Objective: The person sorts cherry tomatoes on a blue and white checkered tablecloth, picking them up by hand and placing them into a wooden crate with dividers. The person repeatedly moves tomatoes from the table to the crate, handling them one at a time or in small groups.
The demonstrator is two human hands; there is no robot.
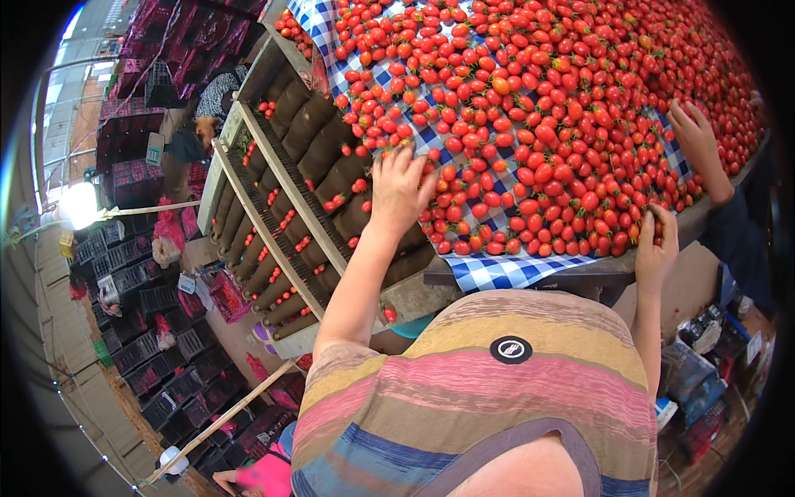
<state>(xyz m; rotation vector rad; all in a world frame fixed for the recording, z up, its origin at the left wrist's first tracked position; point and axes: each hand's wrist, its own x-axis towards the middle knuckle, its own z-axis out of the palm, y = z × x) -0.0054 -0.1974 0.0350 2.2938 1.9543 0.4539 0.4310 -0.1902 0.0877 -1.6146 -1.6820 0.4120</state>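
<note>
Red cherry tomatoes with green stems lie thickly over a blue-and-white checked cloth on the table before me. My left hand reaches to the cloth's left edge, palm down with fingers spread, its fingertips touching tomatoes beside the roller sorting machine. At the table's near right edge is my right hand, fingers bent beside the outermost tomatoes. Whether it holds any tomato is hidden.
A co-worker's hand rests among the tomatoes at right. Tomatoes ride between the machine's brown rollers, under wooden crossbars. Another person bends beyond the machine. Stacked black crates line the left, near a wooden pole.
</note>
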